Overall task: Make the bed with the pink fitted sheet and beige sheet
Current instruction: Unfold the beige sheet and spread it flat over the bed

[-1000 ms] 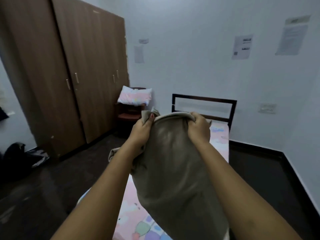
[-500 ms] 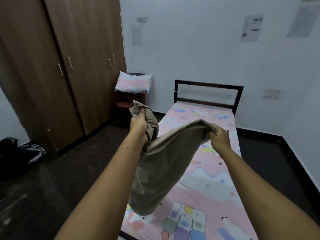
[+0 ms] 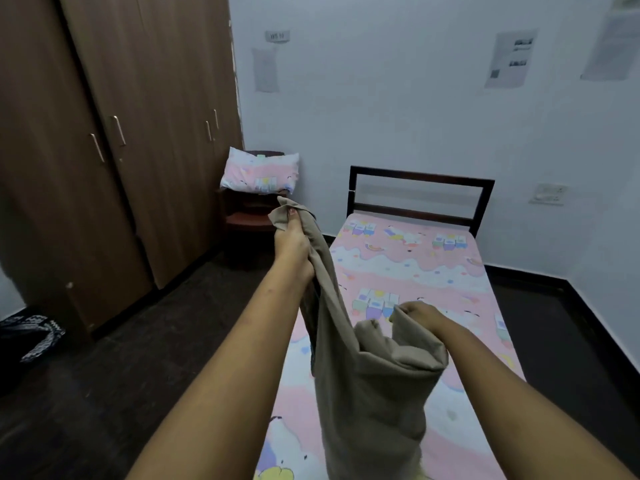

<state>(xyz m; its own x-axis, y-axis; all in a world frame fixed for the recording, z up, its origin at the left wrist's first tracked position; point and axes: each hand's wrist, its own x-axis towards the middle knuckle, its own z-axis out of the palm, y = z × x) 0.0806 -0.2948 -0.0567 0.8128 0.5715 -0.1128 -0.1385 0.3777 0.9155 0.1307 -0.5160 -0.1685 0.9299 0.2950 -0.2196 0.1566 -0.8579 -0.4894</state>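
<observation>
The pink patterned fitted sheet (image 3: 412,271) covers the mattress, stretched flat up to the dark headboard (image 3: 420,199). I stand at the foot of the bed. A bunched beige sheet (image 3: 377,386) hangs over the near part of the bed. My left hand (image 3: 292,239) grips its upper edge, raised beside the bed's left side. Lower down, above the mattress, my right hand (image 3: 420,315) clutches another fold of it. The sheet's lower end is out of frame.
A matching pink pillow (image 3: 259,174) lies on a small dark chair (image 3: 247,216) left of the headboard. A tall brown wardrobe (image 3: 114,140) fills the left wall. Dark clothes or a bag (image 3: 29,336) lie on the dark floor at the far left.
My right hand has dropped lower and nearer with its fold of the beige sheet, and my left hand stays raised. The sheet now hangs in a long bunch.
</observation>
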